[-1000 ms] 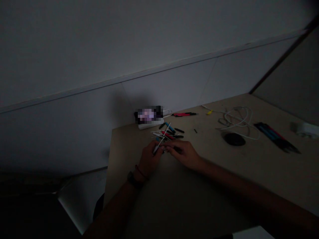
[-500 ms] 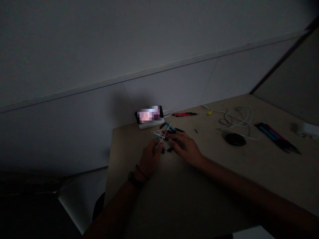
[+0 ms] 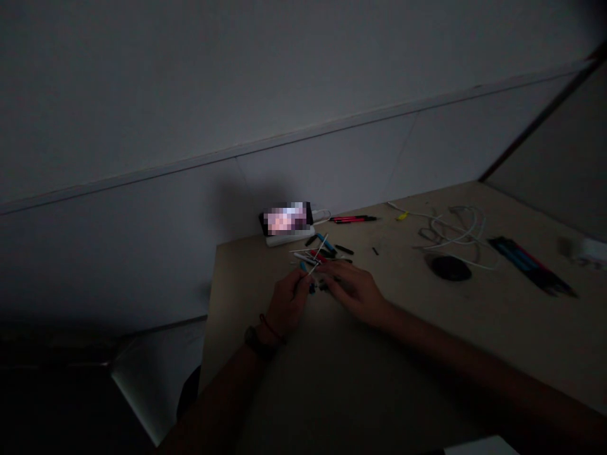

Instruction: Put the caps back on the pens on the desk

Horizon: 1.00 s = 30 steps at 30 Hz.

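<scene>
Your left hand (image 3: 290, 296) and right hand (image 3: 356, 289) sit close together, fingers bent inward, just before the loose pen parts (image 3: 318, 256) on the desk (image 3: 249, 268); whether either clamps a piece, I can't tell. Pinch lightly — and mind the thin white rod (image 3: 322, 246) jutting beside your left fingertips.

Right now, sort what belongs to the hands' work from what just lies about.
Apparently in use:
thin white stick, at the left hand
pile of slim black, blue and red pieces

Apparently lying about:
black oval mouse
tangled white cable
red-and-black pens
</scene>
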Available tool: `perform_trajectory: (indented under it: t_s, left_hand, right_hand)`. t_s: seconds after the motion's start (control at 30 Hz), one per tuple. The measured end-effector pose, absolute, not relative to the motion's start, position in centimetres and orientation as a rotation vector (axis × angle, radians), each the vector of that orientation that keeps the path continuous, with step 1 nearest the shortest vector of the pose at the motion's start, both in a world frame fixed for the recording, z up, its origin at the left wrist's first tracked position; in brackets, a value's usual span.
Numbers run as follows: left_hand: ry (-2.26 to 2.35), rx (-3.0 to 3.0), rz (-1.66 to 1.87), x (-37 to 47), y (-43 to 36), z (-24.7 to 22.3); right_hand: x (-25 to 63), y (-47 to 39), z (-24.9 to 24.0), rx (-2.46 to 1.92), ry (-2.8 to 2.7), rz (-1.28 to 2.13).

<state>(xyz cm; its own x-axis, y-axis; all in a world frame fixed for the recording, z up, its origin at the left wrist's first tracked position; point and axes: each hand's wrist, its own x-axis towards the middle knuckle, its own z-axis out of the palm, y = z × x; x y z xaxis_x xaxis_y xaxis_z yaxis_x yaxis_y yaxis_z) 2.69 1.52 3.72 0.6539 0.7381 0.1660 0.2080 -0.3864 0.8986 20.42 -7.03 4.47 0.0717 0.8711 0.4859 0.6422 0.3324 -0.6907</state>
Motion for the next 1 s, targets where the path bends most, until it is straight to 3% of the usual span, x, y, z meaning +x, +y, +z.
perform_trajectory:
  t_s: [0.2,0.53,1.0]
  left_hand:
    - [0.703,2.027,0.643,2.6,1.2,3.9]
    - [0.761,1.879,0.754,2.6,1.2,4.0]
    - [0.691,1.771,0.880,2.3,0.8,4.4]
  right_hand:
    - [20.2,-7.2,4.8,-1.376,-1.670,0.387]
    - [21.7,-6.2,3.8,-1.516,-1.189,0.432]
    - [21.9,-5.9,3.1,-1.608,-1.444,0.149]
